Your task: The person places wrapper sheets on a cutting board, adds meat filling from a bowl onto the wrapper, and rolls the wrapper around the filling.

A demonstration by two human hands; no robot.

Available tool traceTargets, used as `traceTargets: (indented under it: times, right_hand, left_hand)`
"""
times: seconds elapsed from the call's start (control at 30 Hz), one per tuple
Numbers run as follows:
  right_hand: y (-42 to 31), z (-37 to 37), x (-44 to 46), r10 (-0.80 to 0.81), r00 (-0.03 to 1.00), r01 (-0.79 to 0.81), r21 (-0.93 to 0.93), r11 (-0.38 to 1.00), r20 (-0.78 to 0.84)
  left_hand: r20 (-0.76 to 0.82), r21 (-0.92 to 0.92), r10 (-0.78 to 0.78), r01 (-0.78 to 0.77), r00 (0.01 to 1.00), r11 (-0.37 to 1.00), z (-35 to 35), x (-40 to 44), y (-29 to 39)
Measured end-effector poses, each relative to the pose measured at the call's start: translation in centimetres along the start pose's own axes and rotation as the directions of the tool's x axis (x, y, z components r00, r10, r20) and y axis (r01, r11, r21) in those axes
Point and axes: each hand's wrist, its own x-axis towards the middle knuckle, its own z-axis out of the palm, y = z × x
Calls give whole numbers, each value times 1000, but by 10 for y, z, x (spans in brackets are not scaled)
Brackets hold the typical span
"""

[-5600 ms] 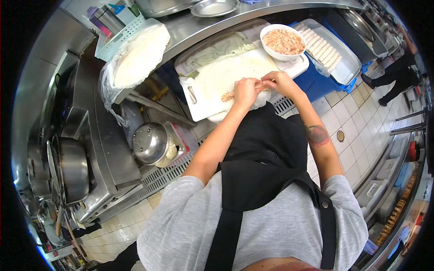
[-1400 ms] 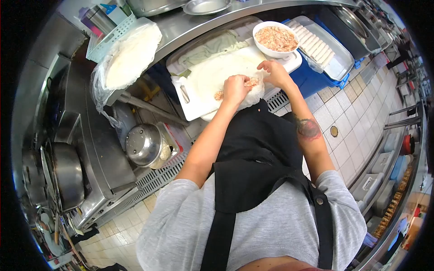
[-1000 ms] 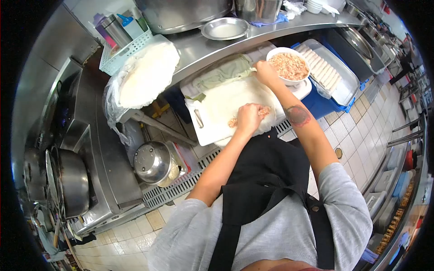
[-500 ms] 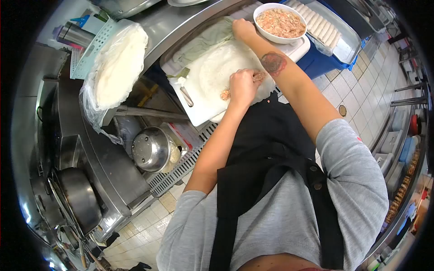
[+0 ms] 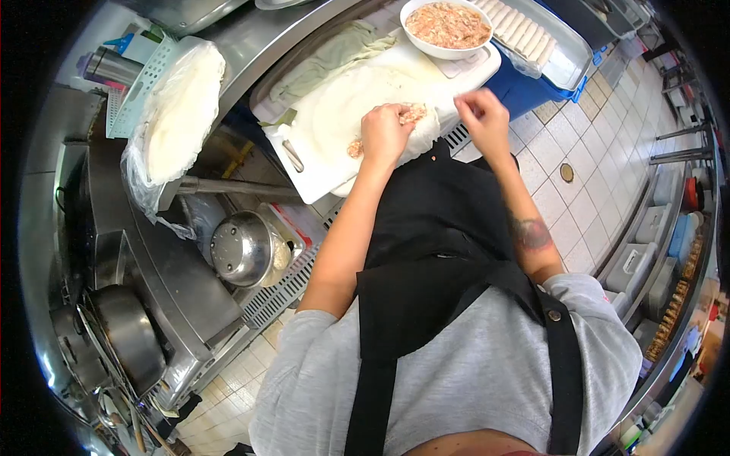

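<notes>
My left hand (image 5: 385, 134) rests on the near part of a thin, pale round wrapper sheet (image 5: 334, 102), its fingers closed on a lump of minced orange-pink filling (image 5: 414, 113). Another small clump of filling (image 5: 355, 149) lies on the sheet left of that hand. The sheet is spread on a white cutting board (image 5: 306, 188) and hangs over its near edge. Off the board's right side, my right hand (image 5: 487, 121) is raised with its fingers curled together; whatever is in them cannot be made out. A white bowl of filling (image 5: 449, 30) stands at the board's far right.
A metal-handled tool (image 5: 293, 157) lies at the board's left edge, and a damp green cloth (image 5: 334, 57) behind it. Rolled white rolls (image 5: 525, 30) fill a tray over a blue bin (image 5: 525, 91). Plastic-covered wrapper sheets (image 5: 182, 110) sit on a basket at left.
My right hand has come back from the cloth beside the bowl to the near right of the board. My left hand stays on the filling. The camera view has shifted slightly.
</notes>
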Motion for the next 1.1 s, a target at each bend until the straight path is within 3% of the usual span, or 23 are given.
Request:
traceTargets:
  times: [0.07, 0.13, 0.23, 0.37, 0.77, 0.93, 1.0, 1.1]
  right_hand:
    - [36, 3, -38, 58, 996, -57, -15, 998, 67]
    - [64, 14, -61, 44, 961, -33, -42, 999, 271]
    - [70, 27, -73, -37, 869, 142, -178, 974, 494]
    - [69, 46, -78, 43, 826, 182, -337, 924, 563]
    - [73, 61, -83, 44, 832, 254, -451, 855, 553]
    - [77, 51, -71, 60, 956, 109, -539, 835, 286]
    - [80, 32, -61, 41, 996, 0, -462, 887, 78]
    - [57, -2, -39, 181, 973, -210, -227, 951, -142]
  left_hand:
    - [13, -16, -18, 19, 1000, 1000, -2, 1, 2]
    - [27, -2, -33, 33, 999, 999, -5, 1, 5]
    - [30, 7, -41, 41, 999, 999, -3, 1, 6]
    - [-21, 54, 59, -58, 998, 997, 1, 1, -3]
    - [3, 50, 29, -29, 1000, 998, -1, 1, 0]
    - [-12, 45, 52, -51, 999, 998, 0, 1, -2]
    - [-6, 41, 50, -49, 999, 998, 0, 1, -3]
    - [11, 35, 44, -45, 999, 998, 0, 3, -2]
